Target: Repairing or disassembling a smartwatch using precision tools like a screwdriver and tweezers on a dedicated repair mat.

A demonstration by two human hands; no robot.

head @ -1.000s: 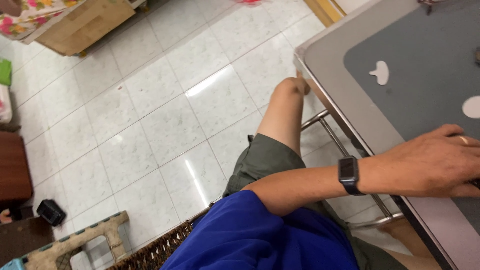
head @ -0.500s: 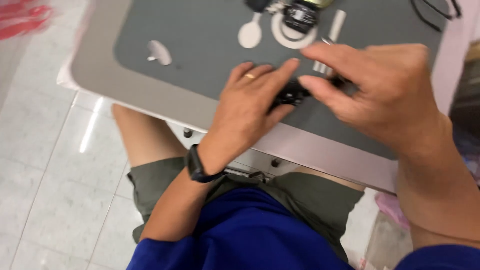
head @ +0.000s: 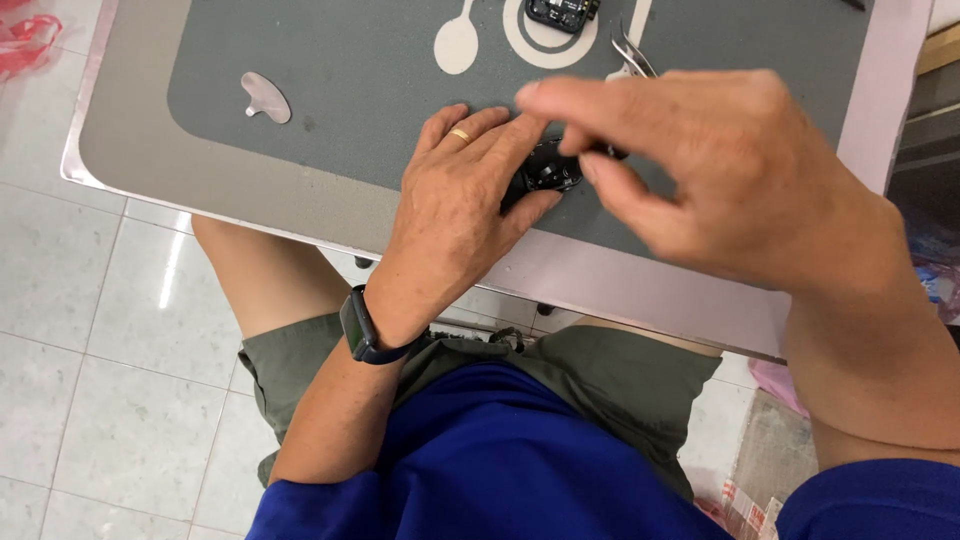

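Grey matting covers most of the desk, whose pale metal edge runs across the view above the person's knees. On the mat near that edge lies a small black device, dark and blocky, partly hidden by fingers so its exact shape cannot be told. The left hand lies flat on the mat with its fingers spread toward the device; the fingertips and thumb touch its left side, pressing it down rather than curling round it, so this grip is loose and flat. A gold ring sits on one finger and a black watch bands the wrist. The right hand hovers over the device from the right, blurred; the thumb and forefinger pinch together just above and beside the device's upper right corner. Whether they actually hold a part of it or some tiny piece cannot be told.

Farther back on the mat, a pair of metal tweezers lies tilted, its tips partly behind the right hand. Beyond them a second small black component sits inside a white ring printed on the mat. A thin translucent tab lies well apart to the left. Below the desk are olive shorts, a blue shirt and a white tiled floor.
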